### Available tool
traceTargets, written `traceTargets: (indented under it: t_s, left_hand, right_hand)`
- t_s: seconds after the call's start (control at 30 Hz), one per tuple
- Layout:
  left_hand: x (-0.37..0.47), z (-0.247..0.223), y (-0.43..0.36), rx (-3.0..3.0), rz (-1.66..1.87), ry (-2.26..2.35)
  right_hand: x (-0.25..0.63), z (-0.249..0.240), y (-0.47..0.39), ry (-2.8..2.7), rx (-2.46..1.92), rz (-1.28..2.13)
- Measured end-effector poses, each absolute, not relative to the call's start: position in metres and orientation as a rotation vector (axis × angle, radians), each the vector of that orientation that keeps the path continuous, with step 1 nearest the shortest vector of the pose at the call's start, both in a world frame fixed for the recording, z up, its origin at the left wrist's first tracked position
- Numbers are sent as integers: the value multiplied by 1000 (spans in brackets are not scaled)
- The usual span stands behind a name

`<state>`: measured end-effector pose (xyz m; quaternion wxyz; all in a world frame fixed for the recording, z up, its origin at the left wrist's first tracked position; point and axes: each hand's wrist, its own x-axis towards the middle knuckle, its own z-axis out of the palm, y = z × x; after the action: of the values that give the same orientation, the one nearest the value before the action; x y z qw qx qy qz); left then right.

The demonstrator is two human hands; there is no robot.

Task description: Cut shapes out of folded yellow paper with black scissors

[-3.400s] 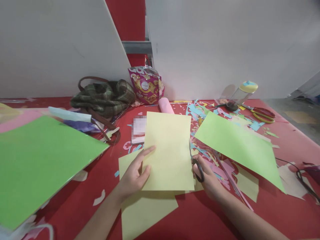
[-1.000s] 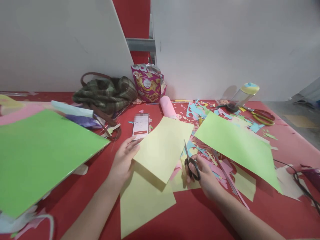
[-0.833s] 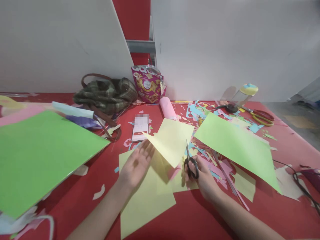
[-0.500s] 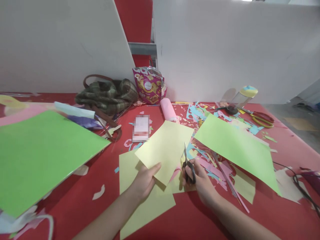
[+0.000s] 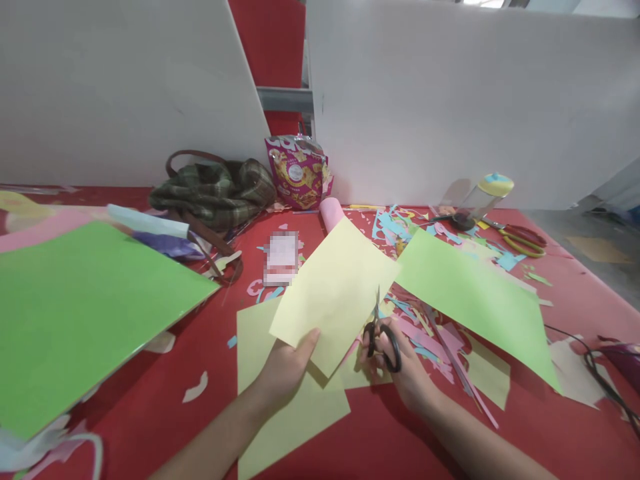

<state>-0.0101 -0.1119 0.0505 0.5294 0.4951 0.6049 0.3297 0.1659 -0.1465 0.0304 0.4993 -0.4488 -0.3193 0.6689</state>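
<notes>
My left hand (image 5: 290, 367) pinches a pale yellow sheet of paper (image 5: 337, 293) near its lower left edge, thumb on top. The sheet is held up, tilted, above the table. In my right hand (image 5: 395, 360) is a pair of scissors (image 5: 384, 340) with black handles, fingers through the loops. Its blades point away from me, slightly parted, close to the right edge of the sheet. Beneath the raised paper lie more pale yellow sheets (image 5: 295, 427) on the red table.
Green sheets (image 5: 90, 313) lie left, and another green sheet (image 5: 475, 300) lies right over paper scraps (image 5: 425, 340). Farther back are a plaid bag (image 5: 215, 190), a snack bag (image 5: 299, 172), a pink roll (image 5: 331, 212), a clear yellow-lidded jar (image 5: 483, 200) and red-yellow-handled scissors (image 5: 523, 240).
The held yellow sheet has risen and shifted slightly right, covering part of the pink roll. The scissors have moved a little right and their handles have spread.
</notes>
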Motion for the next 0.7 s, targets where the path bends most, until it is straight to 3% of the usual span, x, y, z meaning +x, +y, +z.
traceTargets:
  t_s: [0.5, 0.7]
  left_hand:
    - [-24, 54, -102, 1193, 737, 1481]
    - [-28, 60, -95, 1223, 871, 1512]
  right_hand:
    - [167, 35, -145, -866, -1094, 1605]
    - [167, 39, -143, -896, -1122, 1609]
